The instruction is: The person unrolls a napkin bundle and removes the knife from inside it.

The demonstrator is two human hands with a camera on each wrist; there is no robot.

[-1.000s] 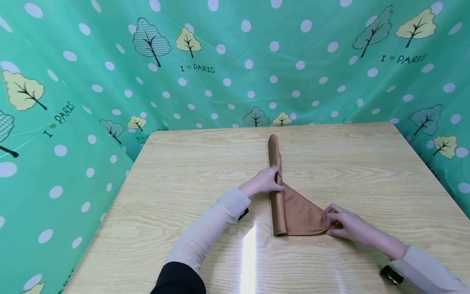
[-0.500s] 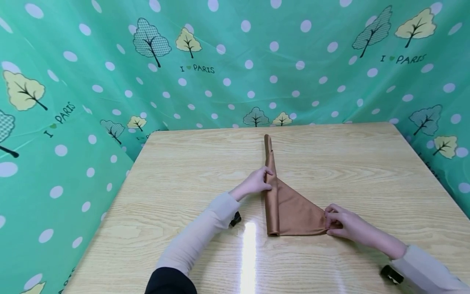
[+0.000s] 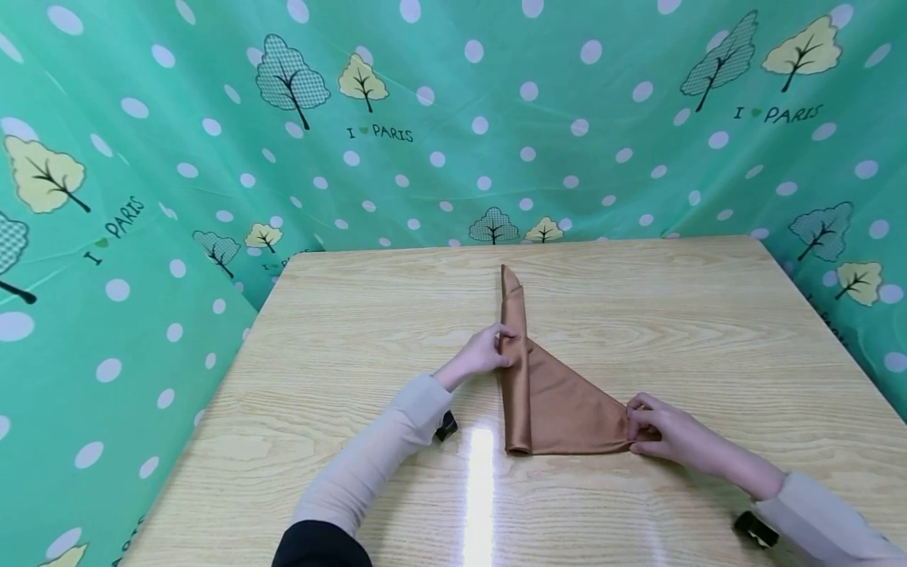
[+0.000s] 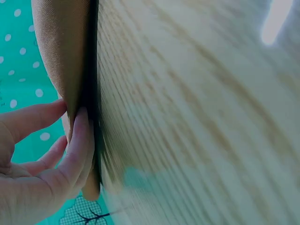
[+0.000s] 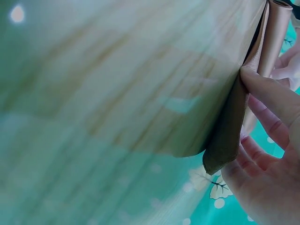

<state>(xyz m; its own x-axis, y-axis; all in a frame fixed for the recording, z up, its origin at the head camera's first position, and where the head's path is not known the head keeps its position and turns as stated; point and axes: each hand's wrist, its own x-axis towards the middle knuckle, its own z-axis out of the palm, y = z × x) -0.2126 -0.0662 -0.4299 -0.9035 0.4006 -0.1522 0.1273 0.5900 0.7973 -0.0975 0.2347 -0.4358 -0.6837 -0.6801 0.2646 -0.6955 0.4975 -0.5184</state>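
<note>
A satiny brown cloth [image 3: 570,405] lies on the wooden table, its left part wound into a long upright-running roll [image 3: 517,409] and its right part spread flat as a triangle. My left hand [image 3: 478,353] holds the roll at about mid-length from the left, thumb on the near side. In the left wrist view its fingers [image 4: 77,150] press against the roll's side. At the right end of the flat part, my right hand [image 3: 669,431] pinches the cloth's corner. The right wrist view shows that gathered corner [image 5: 222,147] hanging below the thumb, the roll [image 5: 276,40] behind it.
The light wooden table [image 3: 340,331] reaches back to a green dotted curtain [image 3: 425,181] printed with trees, which also hangs along both sides. A bright light reflection [image 3: 480,488] lies on the near tabletop. Small black wrist devices [image 3: 756,529] sit under the sleeves.
My left hand and the roll have shifted left, and the flat triangle between roll and right hand has grown wider. The roll's far tip has become more pointed. My right hand has stayed still.
</note>
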